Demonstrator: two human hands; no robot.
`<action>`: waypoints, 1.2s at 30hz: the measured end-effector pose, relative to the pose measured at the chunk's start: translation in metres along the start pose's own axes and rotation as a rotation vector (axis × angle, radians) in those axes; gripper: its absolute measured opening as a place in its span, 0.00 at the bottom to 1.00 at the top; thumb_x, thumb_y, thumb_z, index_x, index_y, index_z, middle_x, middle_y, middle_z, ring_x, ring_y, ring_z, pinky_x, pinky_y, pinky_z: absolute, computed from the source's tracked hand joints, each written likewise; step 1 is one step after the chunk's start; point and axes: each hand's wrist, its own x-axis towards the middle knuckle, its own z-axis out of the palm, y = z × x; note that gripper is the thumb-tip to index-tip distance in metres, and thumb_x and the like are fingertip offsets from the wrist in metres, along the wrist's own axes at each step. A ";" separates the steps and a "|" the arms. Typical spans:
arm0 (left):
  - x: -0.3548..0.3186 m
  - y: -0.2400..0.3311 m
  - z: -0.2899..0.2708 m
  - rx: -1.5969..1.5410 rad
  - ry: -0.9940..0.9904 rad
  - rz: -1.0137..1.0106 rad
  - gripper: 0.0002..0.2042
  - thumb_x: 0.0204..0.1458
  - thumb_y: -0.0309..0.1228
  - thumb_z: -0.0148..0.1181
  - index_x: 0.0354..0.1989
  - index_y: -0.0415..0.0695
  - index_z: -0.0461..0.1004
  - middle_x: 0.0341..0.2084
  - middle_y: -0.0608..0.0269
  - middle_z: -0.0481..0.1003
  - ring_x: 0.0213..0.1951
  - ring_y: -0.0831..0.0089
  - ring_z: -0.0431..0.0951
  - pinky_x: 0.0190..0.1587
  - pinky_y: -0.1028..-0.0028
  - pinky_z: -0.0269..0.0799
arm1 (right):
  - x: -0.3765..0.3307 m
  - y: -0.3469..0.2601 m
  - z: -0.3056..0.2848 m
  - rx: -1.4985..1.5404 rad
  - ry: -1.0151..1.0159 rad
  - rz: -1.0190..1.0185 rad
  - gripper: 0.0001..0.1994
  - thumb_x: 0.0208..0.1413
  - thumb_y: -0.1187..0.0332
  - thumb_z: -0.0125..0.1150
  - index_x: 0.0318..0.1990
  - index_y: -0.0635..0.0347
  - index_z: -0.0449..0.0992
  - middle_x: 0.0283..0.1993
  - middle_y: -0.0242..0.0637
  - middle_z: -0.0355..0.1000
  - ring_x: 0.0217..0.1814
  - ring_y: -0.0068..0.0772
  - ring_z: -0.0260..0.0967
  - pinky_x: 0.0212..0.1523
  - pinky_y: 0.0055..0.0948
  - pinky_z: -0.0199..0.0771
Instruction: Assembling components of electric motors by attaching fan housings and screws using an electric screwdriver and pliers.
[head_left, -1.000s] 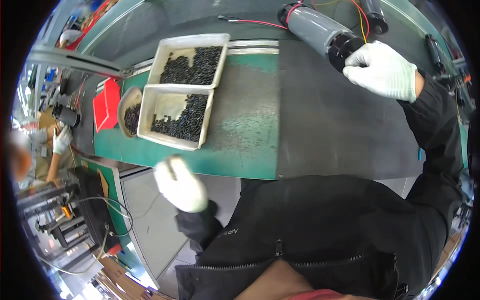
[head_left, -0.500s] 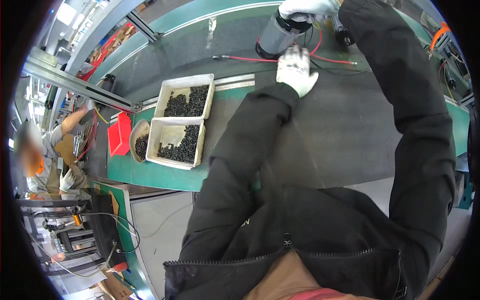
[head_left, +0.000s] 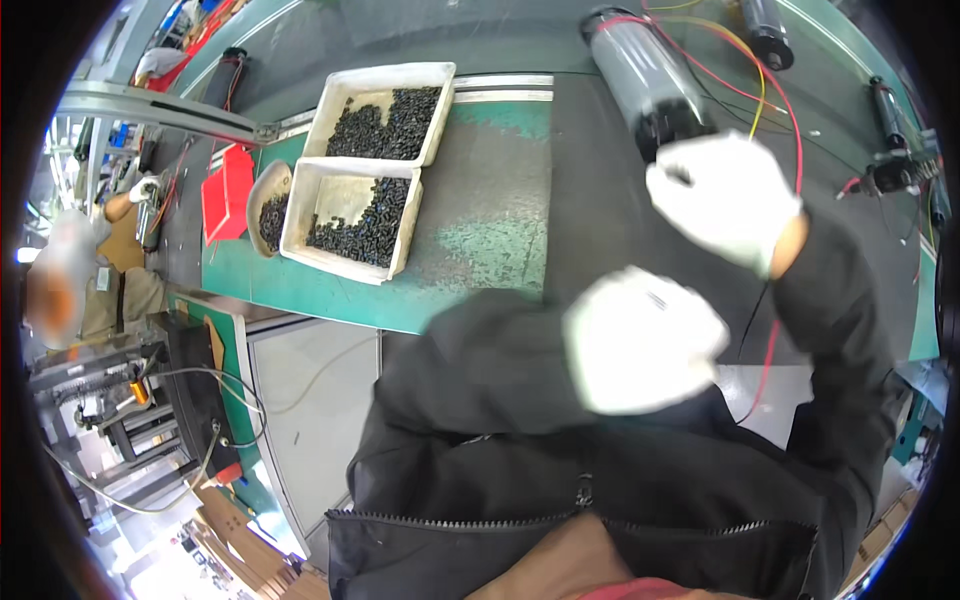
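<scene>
The right hand [head_left: 725, 200], in a white knitted glove, is at the near black end of a large grey cylinder with black end caps [head_left: 645, 75], which lies at the far right of the worktop [head_left: 600, 215]; its fingers curl there, but whether the grip is closed on the cap I cannot tell. The left hand [head_left: 645, 340], also white-gloved and blurred, is near the body by the near edge, its fingers folded; whether its grip holds anything cannot be told. A long red wire [head_left: 798, 150] runs along the right side, passes by the right wrist and drops over the near edge. To the left, two off-white rectangular trays [head_left: 345, 190] stand one beyond the other, holding small black pieces [head_left: 375, 220]. Left of them are a shallow round-edged bowl [head_left: 262, 190] and a bright red bin [head_left: 228, 195].
</scene>
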 end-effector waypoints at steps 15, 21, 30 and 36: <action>-0.099 -0.232 -0.262 1.196 0.008 -0.850 0.16 0.50 0.38 0.57 0.42 0.39 0.74 0.40 0.46 0.75 0.46 0.51 0.74 0.49 0.60 0.68 | -0.104 0.063 0.000 0.832 0.621 0.377 0.12 0.53 0.70 0.52 0.43 0.65 0.76 0.34 0.38 0.74 0.30 0.24 0.69 0.37 0.21 0.68; -0.094 -0.234 -0.256 1.304 0.014 -0.782 0.11 0.53 0.35 0.54 0.38 0.40 0.68 0.34 0.45 0.74 0.39 0.50 0.75 0.42 0.58 0.71 | -0.142 0.216 -0.018 0.324 1.344 0.546 0.27 0.54 0.67 0.62 0.60 0.61 0.61 0.56 0.38 0.64 0.58 0.32 0.60 0.58 0.29 0.60; -0.116 -0.188 -0.264 0.656 0.372 -0.865 0.09 0.55 0.30 0.52 0.39 0.37 0.68 0.32 0.49 0.75 0.35 0.57 0.76 0.39 0.66 0.71 | -0.112 0.301 -0.025 0.576 0.637 0.349 0.16 0.50 0.72 0.62 0.48 0.63 0.74 0.39 0.29 0.70 0.38 0.20 0.65 0.41 0.23 0.67; -0.042 -0.056 -0.130 -0.263 0.517 -0.607 0.19 0.51 0.31 0.56 0.50 0.35 0.67 0.35 0.59 0.73 0.30 0.76 0.74 0.34 0.77 0.73 | -0.120 0.169 -0.046 0.980 0.668 -0.142 0.22 0.51 0.72 0.58 0.55 0.65 0.66 0.52 0.46 0.69 0.56 0.47 0.66 0.56 0.42 0.65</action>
